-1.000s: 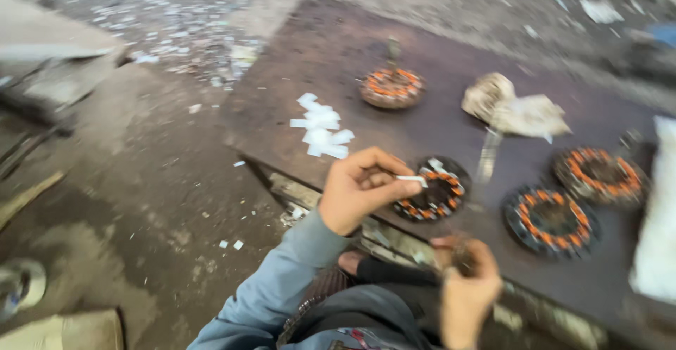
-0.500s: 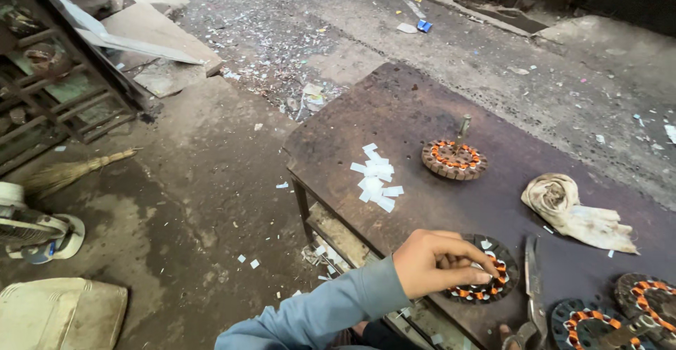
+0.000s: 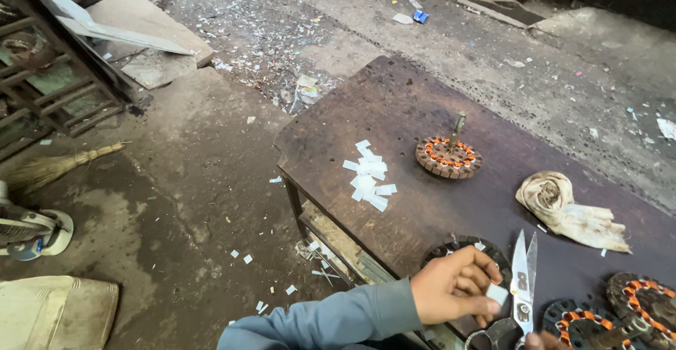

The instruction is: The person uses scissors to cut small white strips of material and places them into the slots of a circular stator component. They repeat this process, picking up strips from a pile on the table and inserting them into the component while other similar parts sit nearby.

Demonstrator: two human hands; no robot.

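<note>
My left hand, in a blue-grey sleeve, pinches a small white paper slip between its fingertips. It hovers over the near edge of a dark round motor stator at the front of the dark table. A pair of scissors lies just right of the hand, blades pointing away from me. Only a sliver of my right hand shows at the bottom edge beside the scissors' handles. A heap of white paper slips sits on the table's left part.
A stator with orange windings and an upright shaft stands mid-table. Two more wound stators lie at the bottom right, and a crumpled rag at the right. On the dirty floor are a broom, boards and a sack.
The view has swung left and down, so more floor shows. My left hand has drawn back a little toward me from the stator, with a paper slip between its fingers.
</note>
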